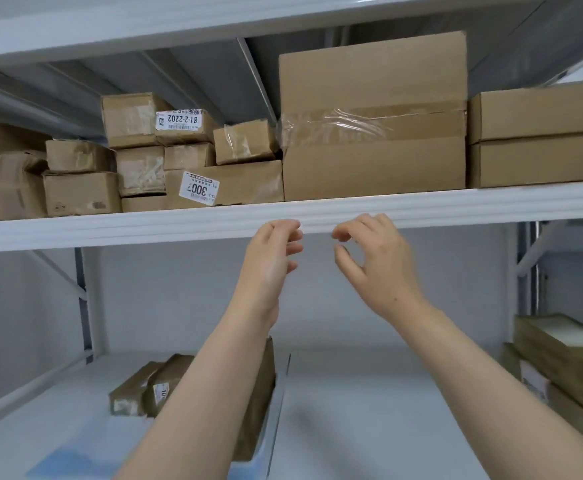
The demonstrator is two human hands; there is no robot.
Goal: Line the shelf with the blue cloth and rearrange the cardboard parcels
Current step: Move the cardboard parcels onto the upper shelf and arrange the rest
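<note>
Both my hands are raised in front of the white upper shelf edge [214, 223]. My left hand [271, 258] and my right hand [376, 265] hover just below that edge with fingers loosely curled, holding nothing. Directly above them stands a large taped cardboard box [373, 126]. To its left lies a flat parcel with a "300" label [224, 185] among several small cardboard parcels [137, 150]. The blue cloth [75, 459] lies on the lower shelf at the bottom left, partly hidden by my left forearm.
Two flat boxes [539, 133] are stacked at the right of the upper shelf. On the lower shelf [369, 410], brown parcels [151, 386] lie near my left arm and wrapped packages [567, 358] sit at the far right. A grey upright post [82, 299] stands at left.
</note>
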